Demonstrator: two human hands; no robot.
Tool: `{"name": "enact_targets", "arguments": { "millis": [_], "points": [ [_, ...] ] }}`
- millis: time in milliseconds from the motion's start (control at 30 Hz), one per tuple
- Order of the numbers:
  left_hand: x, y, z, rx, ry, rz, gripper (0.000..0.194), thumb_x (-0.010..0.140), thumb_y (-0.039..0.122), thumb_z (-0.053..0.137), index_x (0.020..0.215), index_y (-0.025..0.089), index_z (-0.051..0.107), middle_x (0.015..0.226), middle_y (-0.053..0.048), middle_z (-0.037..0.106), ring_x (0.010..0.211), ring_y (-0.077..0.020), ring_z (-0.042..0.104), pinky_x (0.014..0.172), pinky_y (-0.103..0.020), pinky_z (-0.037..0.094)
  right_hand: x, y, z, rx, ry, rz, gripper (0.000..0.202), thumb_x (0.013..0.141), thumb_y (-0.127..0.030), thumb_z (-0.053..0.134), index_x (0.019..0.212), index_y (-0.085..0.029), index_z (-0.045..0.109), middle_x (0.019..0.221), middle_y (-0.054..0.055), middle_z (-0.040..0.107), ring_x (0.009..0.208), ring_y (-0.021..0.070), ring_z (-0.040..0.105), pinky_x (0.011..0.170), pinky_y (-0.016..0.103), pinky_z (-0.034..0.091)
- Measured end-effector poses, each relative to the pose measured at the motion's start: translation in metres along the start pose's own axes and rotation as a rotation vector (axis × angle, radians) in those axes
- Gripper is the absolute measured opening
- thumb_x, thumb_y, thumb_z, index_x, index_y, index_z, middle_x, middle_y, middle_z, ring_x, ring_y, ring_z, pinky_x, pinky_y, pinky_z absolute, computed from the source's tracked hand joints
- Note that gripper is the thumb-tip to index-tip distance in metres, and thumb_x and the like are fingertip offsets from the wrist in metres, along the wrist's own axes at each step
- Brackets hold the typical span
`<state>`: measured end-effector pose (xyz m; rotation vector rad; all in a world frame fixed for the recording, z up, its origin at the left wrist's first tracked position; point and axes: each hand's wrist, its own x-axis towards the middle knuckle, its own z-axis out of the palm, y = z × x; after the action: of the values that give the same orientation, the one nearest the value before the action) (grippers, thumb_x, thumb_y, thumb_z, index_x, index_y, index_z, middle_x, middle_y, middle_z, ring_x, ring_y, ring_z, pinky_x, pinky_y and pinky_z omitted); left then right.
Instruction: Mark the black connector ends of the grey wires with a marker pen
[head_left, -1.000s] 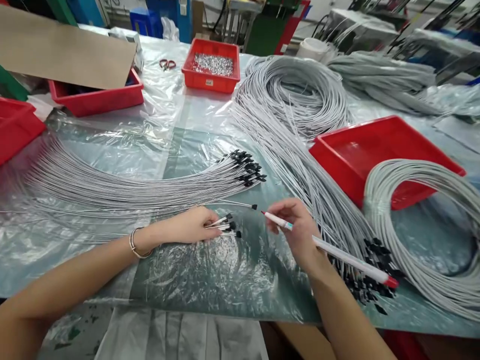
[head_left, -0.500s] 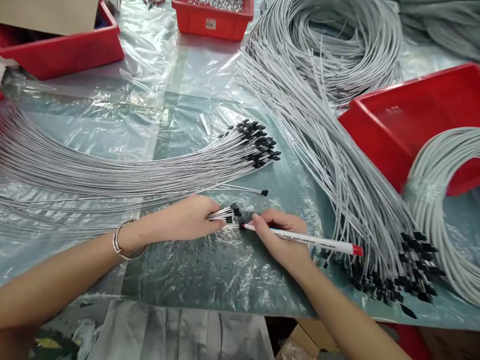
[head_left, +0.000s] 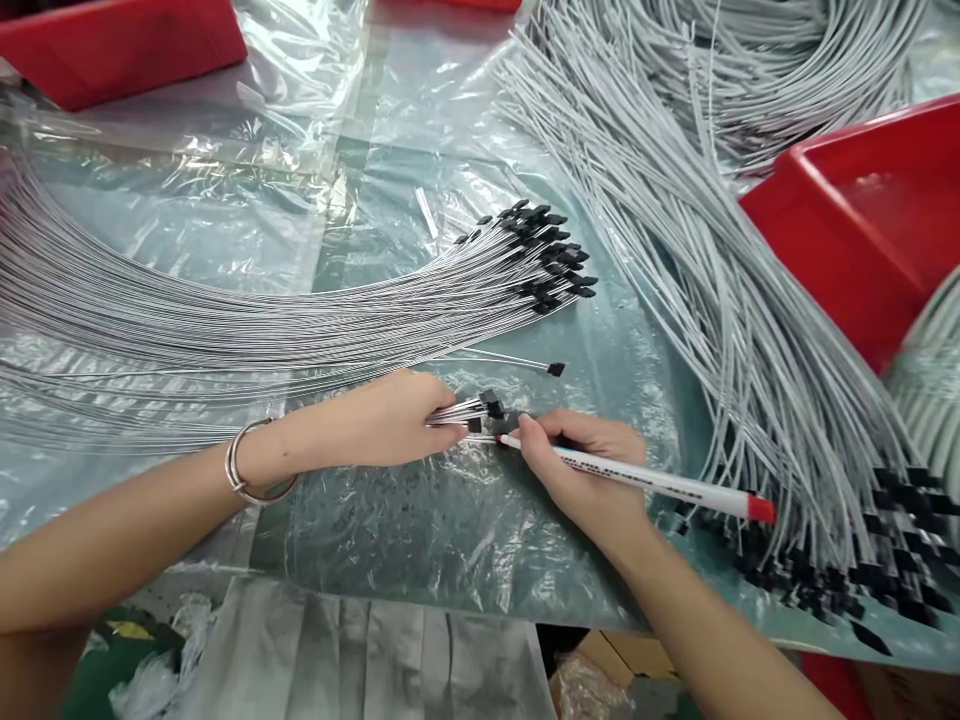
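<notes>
My left hand (head_left: 401, 418) is closed around a small bunch of thin grey cables (head_left: 457, 411), whose black connectors (head_left: 491, 404) stick out past the fingertips. In my right hand (head_left: 589, 470) is a white marker pen (head_left: 660, 483) with a red end; its red tip touches or nearly touches a connector just below the bunch. One single cable with a black connector (head_left: 556, 369) lies apart, above the hands. Behind it a wide bundle of cables (head_left: 300, 325) curves in from the left and ends in many black connectors (head_left: 551, 255).
On the right lies a thick pile of grey cables (head_left: 675, 250) with black connectors (head_left: 825, 570) near the table edge. A red bin (head_left: 847, 240) stands behind it, with a coiled cable bundle (head_left: 930, 370) beside it. Another red bin (head_left: 135, 50) is at the far left. Plastic sheeting (head_left: 420, 540) covers the table.
The camera view has shifted, so the table contents sit higher and the right side lies further right. Both hands keep their grips, with the pen tip still by the connectors.
</notes>
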<state>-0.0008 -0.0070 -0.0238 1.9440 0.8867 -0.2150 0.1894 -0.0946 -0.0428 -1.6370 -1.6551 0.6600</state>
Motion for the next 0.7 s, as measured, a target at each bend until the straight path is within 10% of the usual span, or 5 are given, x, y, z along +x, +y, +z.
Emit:
{"name": "enact_targets", "arguments": {
  "millis": [533,700],
  "points": [
    [-0.003,0.003,-0.002,0.012,0.009,0.033,0.036,0.083,0.041,0.044,0.057,0.018,0.034,0.046,0.004,0.032,0.039,-0.0073,0.027,0.040,-0.026,0.020,0.001,0.000,-0.004,0.144,0.042,0.097,0.030,0.078,-0.026,0.056,0.049,-0.017,0.059,0.041,-0.002,0.046,0.039,0.0091,0.038,0.039,0.023,0.028],
    [-0.012,0.004,-0.014,-0.246,-0.277,0.040,0.034,0.089,0.040,0.035,0.070,0.016,0.049,0.067,-0.001,0.058,0.048,-0.0081,0.051,0.044,-0.021,0.036,-0.004,0.006,-0.008,0.383,0.268,0.124,0.028,0.080,-0.024,0.056,0.053,-0.018,0.064,0.044,0.000,0.052,0.038,0.0098,0.039,0.038,0.023,0.031]
  ]
}}
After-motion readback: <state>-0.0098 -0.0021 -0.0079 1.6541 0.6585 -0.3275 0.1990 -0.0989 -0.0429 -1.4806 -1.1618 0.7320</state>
